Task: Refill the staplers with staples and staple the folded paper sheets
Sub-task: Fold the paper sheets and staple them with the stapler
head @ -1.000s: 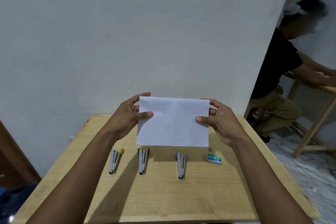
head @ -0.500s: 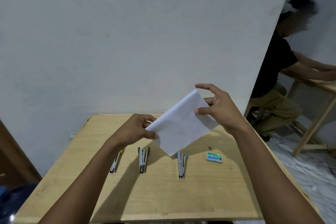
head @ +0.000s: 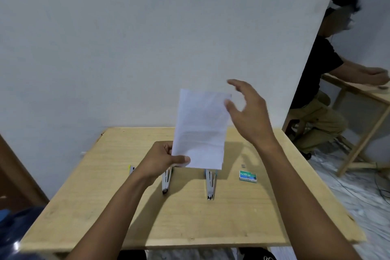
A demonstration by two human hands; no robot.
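Note:
A folded white paper sheet (head: 201, 129) stands upright in the air above the wooden table (head: 190, 217). My left hand (head: 162, 159) pinches its lower left corner. My right hand (head: 248, 112) hovers just right of the sheet's top right corner with spread fingers, holding nothing. Three staplers lie in a row on the table: the left stapler (head: 132, 168) is mostly hidden by my left arm, the middle stapler (head: 165, 181) shows under my left hand, and the right stapler (head: 211, 184) lies in full view. A green staple box (head: 248, 176) sits right of them.
A small strip of loose staples (head: 243, 165) lies just behind the box. A plain wall stands right behind the table. A seated person (head: 316, 91) works at another wooden table (head: 363, 91) at the far right. A dark blue object (head: 12, 230) sits at the lower left.
The sheet has turned from landscape to upright. My right hand has let go of it and opened beside its top corner. My left hand dropped lower and holds the sheet alone.

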